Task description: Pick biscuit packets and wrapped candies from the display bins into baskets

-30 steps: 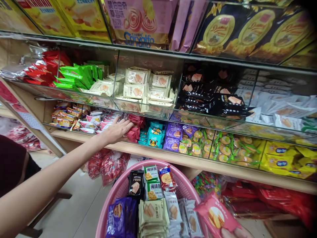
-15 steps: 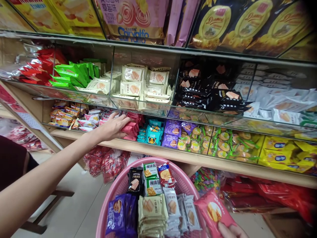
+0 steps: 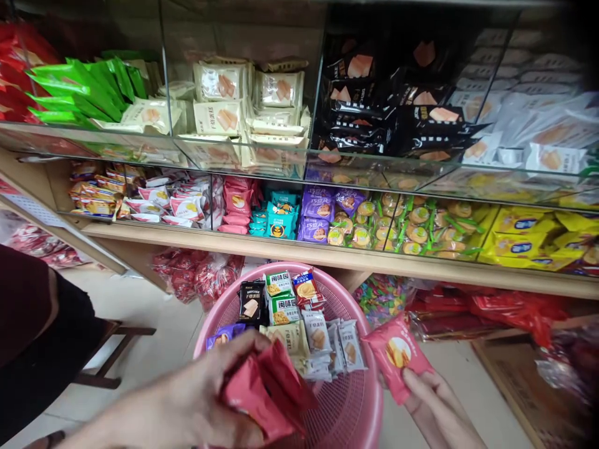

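Observation:
My left hand (image 3: 206, 390) is wrapped round several red snack packets (image 3: 269, 396), held over the front left of a pink plastic basket (image 3: 372, 399). At the basket's right rim my right hand (image 3: 433, 399) pinches one red packet (image 3: 397, 355) with a round yellow picture. Inside the basket lie green-and-white packets (image 3: 283, 310), a black packet (image 3: 251, 302), a red-and-blue packet (image 3: 307, 288), cream packets (image 3: 287, 338), grey-white packets (image 3: 318, 337) and purple packets (image 3: 224, 335), these partly hidden by my left hand.
Shelves with glass dividers cross the view, with black packets (image 3: 355, 93), teal packets (image 3: 281, 218) and more red packets (image 3: 238, 198). A wooden ledge (image 3: 262, 248) runs above the basket. At the left, a person's dark-clothed leg (image 3: 51, 337) is near a stool (image 3: 116, 352).
My left hand has moved from the lower shelf down over the basket, now gripping red packets. The view has tilted down. My right hand still holds its red packet.

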{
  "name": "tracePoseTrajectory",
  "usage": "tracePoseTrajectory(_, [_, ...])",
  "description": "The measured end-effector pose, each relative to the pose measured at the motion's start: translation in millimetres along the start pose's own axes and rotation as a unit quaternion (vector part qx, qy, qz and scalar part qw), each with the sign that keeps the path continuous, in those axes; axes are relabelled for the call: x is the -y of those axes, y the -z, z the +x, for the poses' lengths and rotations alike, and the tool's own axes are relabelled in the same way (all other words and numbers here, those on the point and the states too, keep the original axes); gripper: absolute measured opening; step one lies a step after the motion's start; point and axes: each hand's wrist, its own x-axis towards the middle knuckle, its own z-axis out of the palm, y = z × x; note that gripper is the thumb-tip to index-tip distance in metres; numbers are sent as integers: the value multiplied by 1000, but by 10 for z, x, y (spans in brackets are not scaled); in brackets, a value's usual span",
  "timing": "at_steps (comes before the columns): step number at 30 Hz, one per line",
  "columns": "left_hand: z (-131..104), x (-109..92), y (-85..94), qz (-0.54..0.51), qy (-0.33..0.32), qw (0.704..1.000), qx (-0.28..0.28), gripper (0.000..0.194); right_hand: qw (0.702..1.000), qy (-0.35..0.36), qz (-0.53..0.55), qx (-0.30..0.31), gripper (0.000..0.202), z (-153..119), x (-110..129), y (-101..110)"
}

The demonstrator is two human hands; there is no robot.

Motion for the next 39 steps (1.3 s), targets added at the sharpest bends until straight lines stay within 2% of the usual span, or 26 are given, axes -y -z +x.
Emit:
tracePoseTrajectory(1, [39,134,-92,28,13,999,43,62,1000,-4,5,3,28,-3,-20,13])
tracePoseTrajectory(2, [87,258,-172,55,9,997,53,64,1000,-8,8,12,27,-6,-40,24])
tracePoseTrajectory(5, [253,570,-363,180,-51,982,15,68,999,-7,5,54,25,-15,-93,38])
tracePoseTrajectory(7, [362,730,-474,253,-73,965,10,67,997,2,-5,75,26,-30,-116,34])
tracePoseTrajectory(11, [519,919,-655,324,-93,941,-2,49,997,10,-19,78,27,-81,-138,49])
tracePoseTrajectory(14, [534,917,-697,322,-97,942,-6,54,998,14,-14,66,25,-109,-150,97])
tracePoseTrajectory(18, [452,737,-677,231,-76,970,-13,61,998,17,-1,59,24,-111,-166,167])
tracePoseTrajectory(20, [408,635,-679,138,-30,990,19,64,998,15,7,56,25,-110,-168,181])
tracePoseTrajectory(22, [381,582,-692,30,37,997,54,60,999,13,13,49,27,-114,-166,176])
tracePoseTrajectory(25, [383,623,-716,-97,114,987,61,46,998,9,13,53,27,-136,-165,154])
tracePoseTrajectory(27, [409,698,-729,-154,135,978,49,47,998,4,11,65,27,-155,-173,151])
tracePoseTrajectory(29, [446,779,-744,-199,144,969,37,51,997,2,12,73,27,-171,-194,165])
tracePoseTrajectory(34, [529,949,-797,-291,149,945,-9,48,997,4,7,79,21,-197,-240,177])
tracePoseTrajectory(37, [560,1021,-816,-340,150,928,-14,54,996,0,-2,91,24,-243,-207,83])
tracePoseTrajectory(39, [578,1054,-820,-340,144,929,-16,53,995,3,0,100,24,-285,-174,5])
